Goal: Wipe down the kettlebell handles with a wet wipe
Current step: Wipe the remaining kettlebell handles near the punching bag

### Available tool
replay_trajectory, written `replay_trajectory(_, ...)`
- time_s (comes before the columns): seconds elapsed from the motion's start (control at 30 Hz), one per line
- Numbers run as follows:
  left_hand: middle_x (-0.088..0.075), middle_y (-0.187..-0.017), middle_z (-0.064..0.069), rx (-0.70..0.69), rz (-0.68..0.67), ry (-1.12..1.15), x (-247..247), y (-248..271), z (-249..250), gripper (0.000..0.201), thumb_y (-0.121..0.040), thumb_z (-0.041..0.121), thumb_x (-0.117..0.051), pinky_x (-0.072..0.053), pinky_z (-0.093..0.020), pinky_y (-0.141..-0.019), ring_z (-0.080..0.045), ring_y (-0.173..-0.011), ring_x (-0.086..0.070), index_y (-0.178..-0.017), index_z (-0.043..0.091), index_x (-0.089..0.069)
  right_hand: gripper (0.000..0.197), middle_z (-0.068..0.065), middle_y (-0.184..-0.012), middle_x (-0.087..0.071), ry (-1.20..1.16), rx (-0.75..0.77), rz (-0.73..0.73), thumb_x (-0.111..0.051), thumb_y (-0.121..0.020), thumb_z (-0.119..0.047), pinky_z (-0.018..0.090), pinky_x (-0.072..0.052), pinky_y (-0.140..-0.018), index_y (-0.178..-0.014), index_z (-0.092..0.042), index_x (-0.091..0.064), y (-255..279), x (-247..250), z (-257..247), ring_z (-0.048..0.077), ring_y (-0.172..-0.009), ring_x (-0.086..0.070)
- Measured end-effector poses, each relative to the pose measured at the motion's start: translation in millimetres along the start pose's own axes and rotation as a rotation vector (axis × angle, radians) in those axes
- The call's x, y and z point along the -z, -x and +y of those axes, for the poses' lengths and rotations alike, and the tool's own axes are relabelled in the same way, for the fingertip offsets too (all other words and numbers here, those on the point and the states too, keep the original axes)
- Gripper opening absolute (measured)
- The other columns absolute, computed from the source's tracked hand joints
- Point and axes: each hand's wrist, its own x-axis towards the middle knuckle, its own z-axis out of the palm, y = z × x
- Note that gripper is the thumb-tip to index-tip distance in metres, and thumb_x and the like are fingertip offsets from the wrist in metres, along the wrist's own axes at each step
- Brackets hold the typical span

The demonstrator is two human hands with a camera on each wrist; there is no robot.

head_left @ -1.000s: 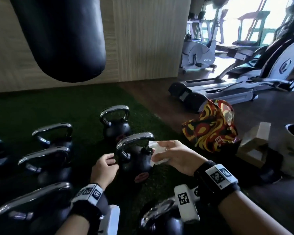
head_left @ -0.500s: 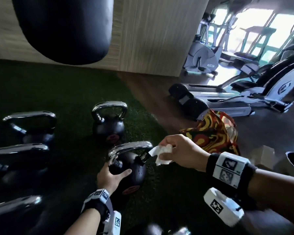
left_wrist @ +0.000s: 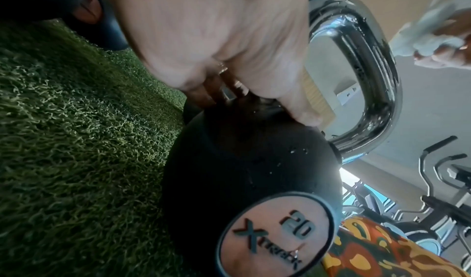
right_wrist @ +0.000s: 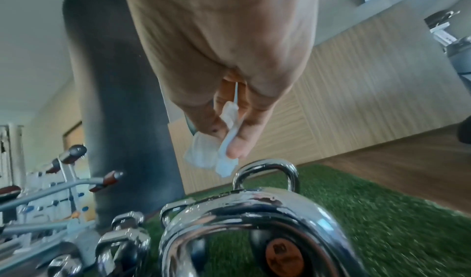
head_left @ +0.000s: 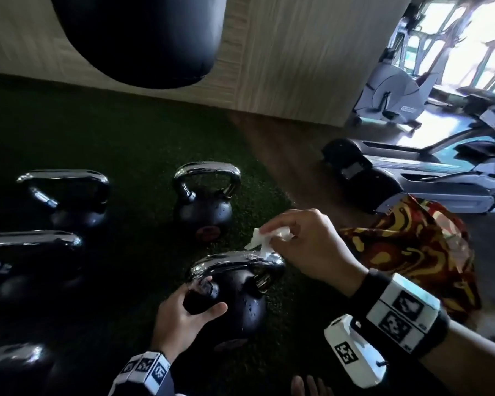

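A black kettlebell (head_left: pixel 240 304) marked 20 stands on green turf, its chrome handle (head_left: pixel 235 260) wet and shiny. My left hand (head_left: pixel 195 301) grips the bell's shoulder at the base of the handle's left leg, thumb across the front. My right hand (head_left: pixel 277 232) pinches a crumpled white wet wipe (head_left: pixel 265 241) just above the handle's right end; the wipe's lower tip hangs down to the chrome. The left wrist view shows the bell (left_wrist: pixel 254 170) and handle loop (left_wrist: pixel 364 60). In the right wrist view the wipe (right_wrist: pixel 216 156) dangles over the handle (right_wrist: pixel 254 207).
Several more kettlebells stand on the turf (head_left: pixel 126 138): one behind (head_left: pixel 203 195) and others to the left (head_left: pixel 69 192). A black punching bag (head_left: pixel 143 38) hangs above. A patterned cloth bag (head_left: pixel 412 252) and an exercise machine (head_left: pixel 412 172) sit to the right on the wood floor.
My left hand moved from beside the kettlebell onto its shoulder and took hold. My right hand with the wipe came off the handle's right end and rose above its top.
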Motion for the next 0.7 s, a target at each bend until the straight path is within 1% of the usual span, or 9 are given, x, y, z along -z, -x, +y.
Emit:
replay_trajectory(0.07,-0.065,-0.099,0.046,-0.011,0.008,0.014,0,-1,-5,0.048,-0.058,0.049,-0.093,-0.041,0.004,-0.078,0.024,-0.096,-0.059,-0.098,0.034,-0.070,0.016,-0.016,-0.093,-0.075,-0.069,0.023,0.054,-0.076,-0.075,-0.020,0.009,-0.046,-0.066,-0.083,-0.032,-0.083,2,-9,0,-0.005,-0.077,-0.066)
replay_trajectory(0.13,-0.071,-0.101,0.034,-0.029,0.030,0.026,-3,-1,-11,0.052,-0.058,0.054,-0.092,-0.043,0.002,-0.082,0.015,-0.097,-0.065,-0.101,0.031,-0.073,0.005,-0.016,-0.095,-0.074,-0.162,0.031,0.115,-0.081,-0.072,-0.029,0.016,-0.054,-0.072,-0.077,-0.029,-0.082,6,-18,0,-0.001,-0.084,-0.070)
replay_trajectory(0.2,-0.075,-0.103,0.027,-0.037,0.032,0.037,-3,-1,-14,0.057,-0.058,0.057,-0.092,-0.045,-0.002,-0.085,0.010,-0.099,-0.068,-0.105,0.031,-0.075,0.008,-0.015,-0.093,-0.074,-0.169,0.071,0.189,-0.088,-0.073,-0.025,0.017,-0.056,-0.074,-0.072,-0.027,-0.081,12,-27,3,0.002,-0.086,-0.072)
replay_trajectory(0.27,-0.075,-0.105,0.025,-0.049,0.029,0.050,-3,-1,-14,0.058,-0.058,0.057,-0.092,-0.048,-0.007,-0.087,0.009,-0.100,-0.068,-0.108,0.033,-0.075,0.014,-0.013,-0.091,-0.074,-0.146,0.122,0.242,-0.088,-0.073,-0.015,0.020,-0.057,-0.072,-0.072,-0.024,-0.079,17,-36,8,0.006,-0.086,-0.072)
replay_trajectory(0.37,-0.075,-0.104,0.027,-0.067,0.041,0.052,-4,0,-12,0.060,-0.058,0.061,-0.093,-0.047,-0.004,-0.087,0.009,-0.100,-0.068,-0.108,0.034,-0.074,0.020,-0.009,-0.091,-0.075,-0.206,0.149,0.226,-0.085,-0.078,-0.006,0.023,-0.060,-0.068,-0.088,-0.020,-0.075,22,-44,14,0.009,-0.083,-0.073)
replay_trajectory(0.47,-0.075,-0.106,0.026,-0.073,0.055,0.060,-6,0,-15,0.061,-0.058,0.059,-0.094,-0.048,-0.006,-0.089,0.009,-0.101,-0.068,-0.110,0.033,-0.074,0.033,-0.011,-0.105,-0.078,-0.169,0.207,0.205,-0.081,-0.084,-0.005,0.023,-0.060,-0.080,-0.113,-0.022,-0.077,23,-51,20,0.005,-0.095,-0.074)
replay_trajectory(0.53,-0.075,-0.106,0.026,-0.072,0.054,0.059,-6,0,-15,0.061,-0.059,0.056,-0.094,-0.048,-0.005,-0.088,0.008,-0.101,-0.069,-0.112,0.033,-0.074,0.034,-0.007,-0.113,-0.078,-0.067,0.320,0.200,-0.076,-0.088,0.001,0.022,-0.058,-0.093,-0.115,-0.017,-0.080,24,-62,21,0.003,-0.106,-0.072)
replay_trajectory(0.6,-0.076,-0.106,0.024,-0.072,0.050,0.063,-6,0,-14,0.059,-0.060,0.054,-0.094,-0.047,-0.004,-0.086,0.007,-0.101,-0.069,-0.111,0.033,-0.074,0.035,-0.001,-0.121,-0.077,-0.012,0.413,0.164,-0.068,-0.089,0.006,0.028,-0.055,-0.104,-0.117,-0.012,-0.079,29,-75,24,0.010,-0.119,-0.070)
replay_trajectory(0.7,-0.076,-0.107,0.022,-0.084,0.046,0.074,-6,1,-10,0.063,-0.060,0.063,-0.092,-0.048,-0.005,-0.088,0.005,-0.103,-0.070,-0.111,0.032,-0.074,0.038,-0.001,-0.126,-0.075,-0.003,0.437,0.183,-0.063,-0.089,0.007,0.033,-0.054,-0.107,-0.120,-0.010,-0.077,38,-79,37,0.013,-0.125,-0.067)
